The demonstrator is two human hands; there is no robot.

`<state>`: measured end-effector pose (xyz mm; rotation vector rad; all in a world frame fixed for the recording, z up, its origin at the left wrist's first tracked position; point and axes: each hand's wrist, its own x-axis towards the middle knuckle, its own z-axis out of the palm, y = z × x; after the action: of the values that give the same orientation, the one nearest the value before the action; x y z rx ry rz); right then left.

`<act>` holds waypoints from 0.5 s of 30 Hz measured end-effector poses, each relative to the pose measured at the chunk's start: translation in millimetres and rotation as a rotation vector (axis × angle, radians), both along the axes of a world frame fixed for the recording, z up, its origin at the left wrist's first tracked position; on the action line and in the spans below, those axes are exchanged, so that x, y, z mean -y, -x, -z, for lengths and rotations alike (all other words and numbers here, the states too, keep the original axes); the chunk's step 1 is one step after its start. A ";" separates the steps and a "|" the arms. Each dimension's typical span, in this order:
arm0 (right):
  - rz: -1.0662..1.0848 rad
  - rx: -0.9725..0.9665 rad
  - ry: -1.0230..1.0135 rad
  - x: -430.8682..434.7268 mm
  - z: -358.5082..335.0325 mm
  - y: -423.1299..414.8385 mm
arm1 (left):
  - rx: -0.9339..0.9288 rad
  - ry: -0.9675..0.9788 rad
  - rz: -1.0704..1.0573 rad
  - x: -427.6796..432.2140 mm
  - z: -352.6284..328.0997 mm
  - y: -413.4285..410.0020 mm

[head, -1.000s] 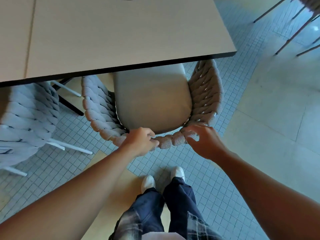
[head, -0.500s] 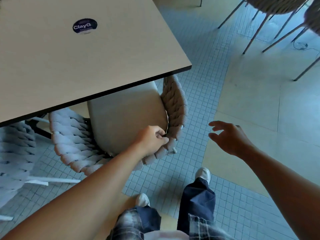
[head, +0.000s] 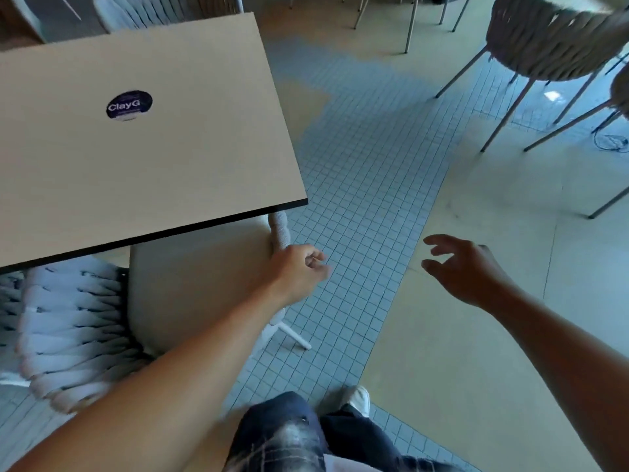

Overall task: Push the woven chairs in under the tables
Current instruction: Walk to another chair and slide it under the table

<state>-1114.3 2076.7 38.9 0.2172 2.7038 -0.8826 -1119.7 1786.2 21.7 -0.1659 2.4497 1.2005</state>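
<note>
My left hand (head: 295, 271) is curled at the woven chair (head: 190, 287)'s rim, seemingly gripping it, though blur hides the contact. The chair sits partly under the worktop (head: 143, 137). My right hand (head: 464, 269) hangs free, fingers spread, above the floor (head: 367, 172).

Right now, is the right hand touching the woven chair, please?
Apart: the head view shows the right hand open over bare floor, tiles plainly separating it from the woven chair.
</note>
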 end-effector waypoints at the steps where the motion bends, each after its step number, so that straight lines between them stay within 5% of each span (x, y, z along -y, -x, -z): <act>1: -0.019 -0.011 -0.005 -8.2 -5.7 15.3 | -0.014 -0.005 -0.015 -8.6 -1.8 11.3; 15: -0.239 -0.057 -0.050 -19.3 -5.5 266.7 | -0.160 0.104 -0.143 -35.4 -17.0 222.5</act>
<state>-1381.0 2096.0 44.4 -0.1207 2.7320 -0.7623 -1342.2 1821.6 38.7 -0.2894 2.6816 1.1859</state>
